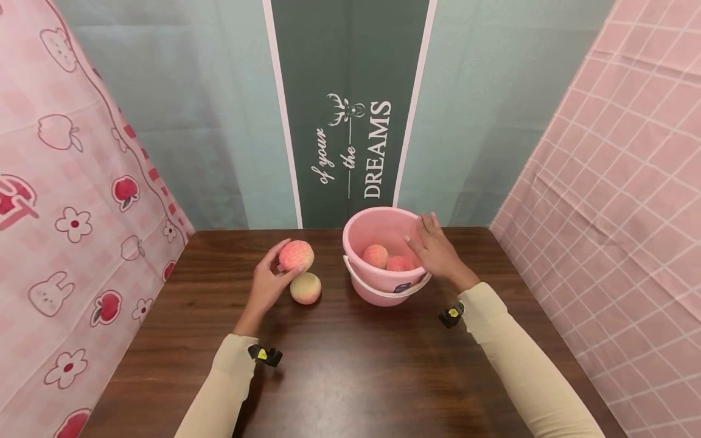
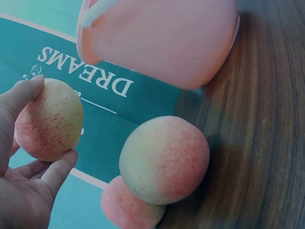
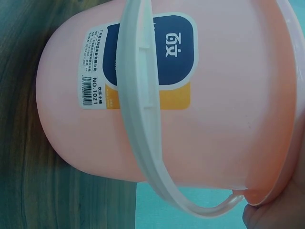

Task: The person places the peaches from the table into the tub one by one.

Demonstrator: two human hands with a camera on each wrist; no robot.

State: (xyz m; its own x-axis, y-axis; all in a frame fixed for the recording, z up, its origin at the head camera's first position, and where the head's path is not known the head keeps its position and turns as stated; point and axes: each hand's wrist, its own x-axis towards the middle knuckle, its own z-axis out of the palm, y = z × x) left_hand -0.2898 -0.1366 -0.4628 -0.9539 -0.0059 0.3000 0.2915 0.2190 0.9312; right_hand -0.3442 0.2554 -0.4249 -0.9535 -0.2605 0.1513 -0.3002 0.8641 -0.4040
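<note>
My left hand (image 1: pixel 267 285) holds a red-and-yellow peach (image 1: pixel 296 255) between thumb and fingers, left of the pink bucket (image 1: pixel 378 284). Just below it in the head view, a paler peach (image 1: pixel 305 288) rests on the table. The left wrist view shows the held peach (image 2: pixel 50 119) apart from two others, a larger-looking one (image 2: pixel 164 160) partly covering a pinker one (image 2: pixel 131 205). Inside the bucket lie two peaches (image 1: pixel 375 256) (image 1: pixel 400 263). My right hand (image 1: pixel 438 250) grips the bucket's right rim, thumb on the inner side; part of that hand (image 3: pixel 279 205) shows beside the rim in the right wrist view.
The white bucket handle (image 1: pixel 383 294) hangs down the near side, across a label (image 3: pixel 152 57). Brown wooden table (image 1: pixel 350 377) extends toward me. A green-and-teal cloth (image 1: pixel 350 61) stands behind, with patterned pink cloths at left (image 1: pixel 71 243) and right (image 1: pixel 630 201).
</note>
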